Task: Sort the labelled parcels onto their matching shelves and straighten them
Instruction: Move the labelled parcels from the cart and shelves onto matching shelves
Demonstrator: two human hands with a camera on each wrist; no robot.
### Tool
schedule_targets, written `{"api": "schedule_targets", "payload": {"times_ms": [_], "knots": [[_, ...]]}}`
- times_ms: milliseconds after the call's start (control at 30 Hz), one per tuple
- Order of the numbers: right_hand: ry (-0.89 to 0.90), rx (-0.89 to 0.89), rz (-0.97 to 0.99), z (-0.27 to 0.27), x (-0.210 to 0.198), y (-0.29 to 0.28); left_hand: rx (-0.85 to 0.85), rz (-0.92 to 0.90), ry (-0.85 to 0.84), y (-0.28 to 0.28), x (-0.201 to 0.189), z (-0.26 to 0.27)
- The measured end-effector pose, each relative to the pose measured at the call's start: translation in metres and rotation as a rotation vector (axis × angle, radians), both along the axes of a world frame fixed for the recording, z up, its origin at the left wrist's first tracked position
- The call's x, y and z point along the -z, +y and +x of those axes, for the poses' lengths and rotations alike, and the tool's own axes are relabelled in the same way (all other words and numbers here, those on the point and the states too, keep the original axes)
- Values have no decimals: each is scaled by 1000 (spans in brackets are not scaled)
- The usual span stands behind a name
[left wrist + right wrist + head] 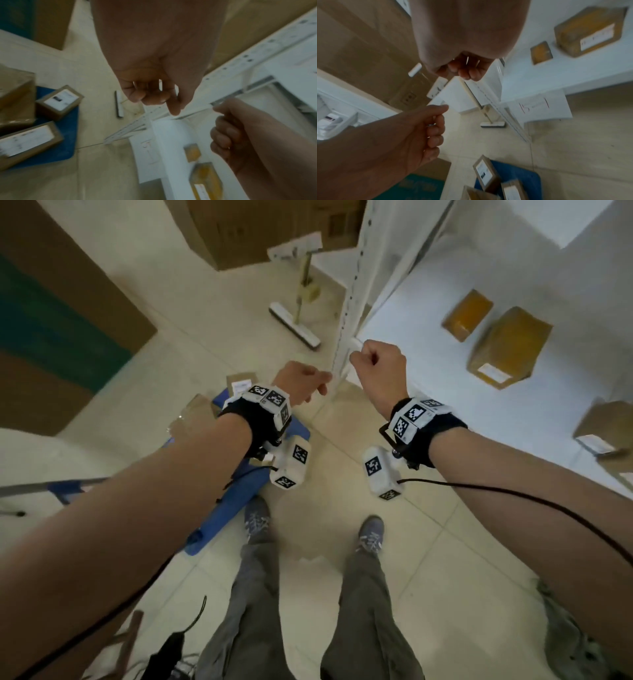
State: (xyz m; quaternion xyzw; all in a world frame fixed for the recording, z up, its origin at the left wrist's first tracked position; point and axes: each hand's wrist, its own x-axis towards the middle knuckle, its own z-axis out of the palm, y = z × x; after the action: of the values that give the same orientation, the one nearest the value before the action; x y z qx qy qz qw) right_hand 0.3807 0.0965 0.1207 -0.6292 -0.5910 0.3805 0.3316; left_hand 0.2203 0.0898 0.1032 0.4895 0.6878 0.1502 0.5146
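Observation:
Both hands are raised in front of me beside the white shelf post (pixel 349 302), and neither holds anything. My left hand (pixel 305 381) is curled, thumb against the index finger, just left of the post. My right hand (pixel 376 361) is a closed fist above the shelf's (pixel 428 378) front corner. Three brown parcels (pixel 510 347) with white labels lie on that shelf, right of my right hand. More labelled parcels (pixel 60 102) sit on a blue cart (pixel 246 487) low at my left. A paper marked "B-1" (pixel 537 109) hangs from the shelf edge.
A flat mop (pixel 294 323) stands on the tiled floor beyond the post. Large cardboard boxes (pixel 239 231) stand at the back and along the left wall. My feet (pixel 370 535) are on the floor between the cart and the shelf. Black cables trail from both wrists.

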Motion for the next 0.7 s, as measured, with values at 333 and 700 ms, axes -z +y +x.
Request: {"api": "schedule_targets", "payload": {"times_ms": [333, 700], "knots": [[71, 14, -396, -101, 165, -41, -323, -169, 48, -67, 164, -124], [136, -10, -790, -192, 298, -90, -800, -457, 93, -150, 281, -242]]}}
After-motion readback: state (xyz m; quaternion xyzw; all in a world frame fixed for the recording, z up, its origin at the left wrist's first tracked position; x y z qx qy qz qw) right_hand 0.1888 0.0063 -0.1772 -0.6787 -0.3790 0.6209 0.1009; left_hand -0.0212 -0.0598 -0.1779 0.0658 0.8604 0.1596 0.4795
